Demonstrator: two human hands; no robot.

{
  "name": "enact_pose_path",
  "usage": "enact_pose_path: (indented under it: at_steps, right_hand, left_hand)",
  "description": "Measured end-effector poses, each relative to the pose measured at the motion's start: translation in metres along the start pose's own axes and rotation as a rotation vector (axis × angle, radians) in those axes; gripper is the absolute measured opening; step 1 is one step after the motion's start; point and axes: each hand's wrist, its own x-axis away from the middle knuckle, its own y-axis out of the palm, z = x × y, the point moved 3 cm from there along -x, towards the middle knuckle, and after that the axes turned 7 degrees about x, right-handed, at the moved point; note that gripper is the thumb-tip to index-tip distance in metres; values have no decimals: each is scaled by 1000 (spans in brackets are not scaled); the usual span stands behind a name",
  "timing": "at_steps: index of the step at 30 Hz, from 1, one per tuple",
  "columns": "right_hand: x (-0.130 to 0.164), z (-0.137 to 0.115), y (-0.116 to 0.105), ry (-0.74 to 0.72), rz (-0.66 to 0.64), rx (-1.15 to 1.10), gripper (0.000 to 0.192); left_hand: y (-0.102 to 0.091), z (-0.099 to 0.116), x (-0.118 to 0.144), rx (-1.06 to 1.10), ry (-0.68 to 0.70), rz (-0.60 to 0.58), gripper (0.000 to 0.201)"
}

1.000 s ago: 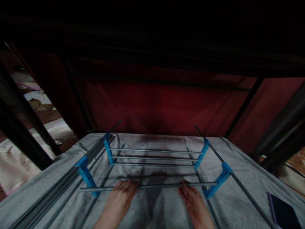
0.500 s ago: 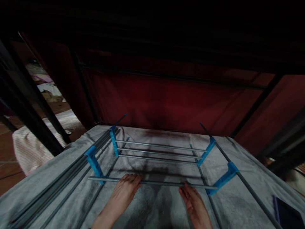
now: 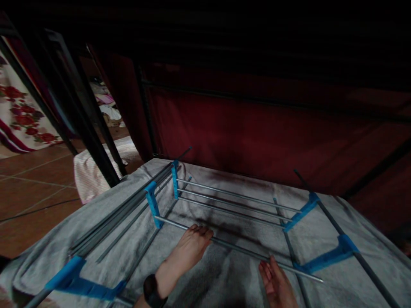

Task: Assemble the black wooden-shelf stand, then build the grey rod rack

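Note:
My left hand (image 3: 194, 244) is closed over a grey metal rod (image 3: 237, 247) left of its middle. Further right, my right hand (image 3: 276, 280) holds the same rod between its fingers, palm turned inward. The rod's left end meets a blue plastic bracket (image 3: 153, 206). Its right end crosses the front right blue bracket (image 3: 332, 256) and sticks out past it. Behind, several parallel rods (image 3: 231, 209) join the rear left bracket (image 3: 175, 179) to the rear right bracket (image 3: 302, 211).
Loose grey tubes (image 3: 125, 214) lie along the left of the grey blanket (image 3: 218, 282). Another blue bracket (image 3: 80, 280) is at near left. Dark posts (image 3: 86, 115) stand left, and a red cloth (image 3: 240, 132) hangs behind. A striped cloth (image 3: 93, 171) lies beyond the blanket's left edge.
The view has turned left, bringing the near-left bracket and a flowered cloth into sight. The rod has shifted rightward, its left end now at the bracket and its right end protruding.

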Motion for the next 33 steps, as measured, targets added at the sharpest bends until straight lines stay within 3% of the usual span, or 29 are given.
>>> enact_pose_path:
  at_steps: [5, 11, 18, 28, 33]
  right_hand:
    - [2, 0, 1, 54, 60, -21, 32]
    - [0, -1, 2, 13, 54, -54, 31]
    - [-1, -4, 0, 53, 30, -52, 33]
    - [-4, -1, -1, 3, 16, -43, 34]
    - [1, -8, 7, 100, 45, -127, 34]
  left_hand:
    - [-7, 2, -6, -21, 16, -44, 23]
    - [-25, 7, -7, -7, 10, 35, 27]
    - [-27, 8, -9, 14, 20, 32, 31]
    - [-24, 1, -16, -42, 58, 4, 22]
    - [-28, 2, -14, -30, 60, 14, 23]
